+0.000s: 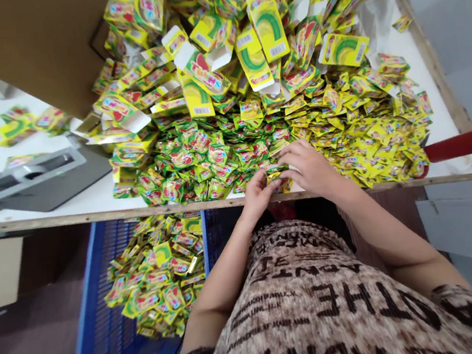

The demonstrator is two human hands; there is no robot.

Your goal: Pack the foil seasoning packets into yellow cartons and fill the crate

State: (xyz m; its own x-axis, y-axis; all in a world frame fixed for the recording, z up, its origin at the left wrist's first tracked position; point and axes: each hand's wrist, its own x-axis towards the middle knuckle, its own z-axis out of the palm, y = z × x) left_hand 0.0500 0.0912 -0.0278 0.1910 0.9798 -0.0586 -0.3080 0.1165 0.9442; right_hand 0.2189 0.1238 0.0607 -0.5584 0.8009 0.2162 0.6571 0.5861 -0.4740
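Note:
My left hand (258,193) and my right hand (312,170) meet at the front edge of the table. Between their fingertips they pinch a small green and yellow packet (274,173), partly covered by the fingers. Just beyond my hands lies a heap of green sachets with red print (184,160). To its right spreads a heap of yellow sachets (373,144), beside my right hand. Behind both is a pile of small yellow-green cardboard boxes (268,21), several with open white flaps.
A blue crate (97,298) below the table's left part holds many filled-looking boxes (158,283). On the table at left are a grey metal holder (36,177) and a large brown carton (34,47). A red bar (470,139) reaches in from the right.

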